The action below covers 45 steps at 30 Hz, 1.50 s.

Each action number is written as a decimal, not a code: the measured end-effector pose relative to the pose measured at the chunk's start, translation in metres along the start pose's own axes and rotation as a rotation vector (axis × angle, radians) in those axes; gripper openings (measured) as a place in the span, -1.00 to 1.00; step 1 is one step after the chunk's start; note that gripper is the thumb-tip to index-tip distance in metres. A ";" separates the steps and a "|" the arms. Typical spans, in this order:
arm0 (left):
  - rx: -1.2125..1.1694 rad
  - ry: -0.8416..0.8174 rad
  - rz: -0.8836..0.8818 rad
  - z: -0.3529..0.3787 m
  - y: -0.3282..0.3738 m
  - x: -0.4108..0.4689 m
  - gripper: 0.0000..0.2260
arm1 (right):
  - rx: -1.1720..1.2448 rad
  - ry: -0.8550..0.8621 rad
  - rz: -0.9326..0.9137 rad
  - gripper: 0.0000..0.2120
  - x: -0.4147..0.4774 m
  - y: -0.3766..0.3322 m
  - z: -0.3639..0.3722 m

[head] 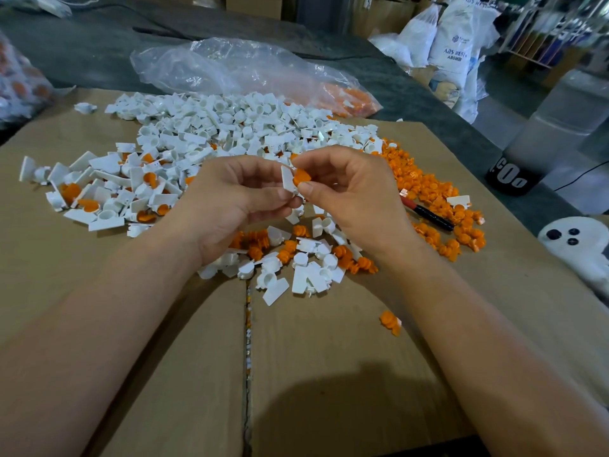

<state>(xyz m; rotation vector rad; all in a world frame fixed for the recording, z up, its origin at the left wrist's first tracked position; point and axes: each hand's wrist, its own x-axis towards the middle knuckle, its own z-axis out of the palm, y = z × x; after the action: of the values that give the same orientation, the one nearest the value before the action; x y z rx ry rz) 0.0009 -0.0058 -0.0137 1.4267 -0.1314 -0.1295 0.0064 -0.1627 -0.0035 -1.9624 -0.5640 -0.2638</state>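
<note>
My left hand (230, 199) pinches a small white plastic piece (287, 180) with a flat tab, held above the cardboard. My right hand (349, 189) pinches an orange plug (301, 176) right against that white piece. A big heap of white pieces (211, 133) lies behind my hands. Orange plugs (425, 189) are heaped to the right. White pieces with orange plugs in them (99, 192) lie at the left. A mixed scatter of white and orange parts (296, 258) sits under my wrists.
The parts lie on flattened cardboard (164, 357) with a seam down the middle. A clear plastic bag (230, 67) holding orange parts lies behind the heap. A red-and-black pen (428, 214) rests at the right. One orange plug (390, 322) lies alone near my right forearm. White sacks (454, 44) stand at the back right.
</note>
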 end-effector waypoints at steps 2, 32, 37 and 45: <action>-0.017 -0.010 -0.010 0.000 0.000 0.001 -0.81 | -0.004 -0.005 0.011 -0.75 0.000 0.000 0.000; 0.011 0.065 0.031 -0.002 -0.002 0.004 -0.86 | -0.044 -0.025 0.069 -0.80 -0.002 0.003 0.003; 0.053 0.109 0.117 0.000 -0.002 0.003 -0.88 | -0.026 -0.004 0.017 -0.79 -0.003 0.003 0.005; 0.098 0.118 0.217 0.000 -0.001 -0.001 -0.88 | 0.030 -0.007 0.031 -0.83 -0.001 0.000 0.004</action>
<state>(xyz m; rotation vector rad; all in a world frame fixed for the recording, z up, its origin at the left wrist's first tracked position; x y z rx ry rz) 0.0003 -0.0063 -0.0144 1.5039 -0.1969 0.1411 0.0052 -0.1600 -0.0059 -1.9417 -0.5393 -0.2277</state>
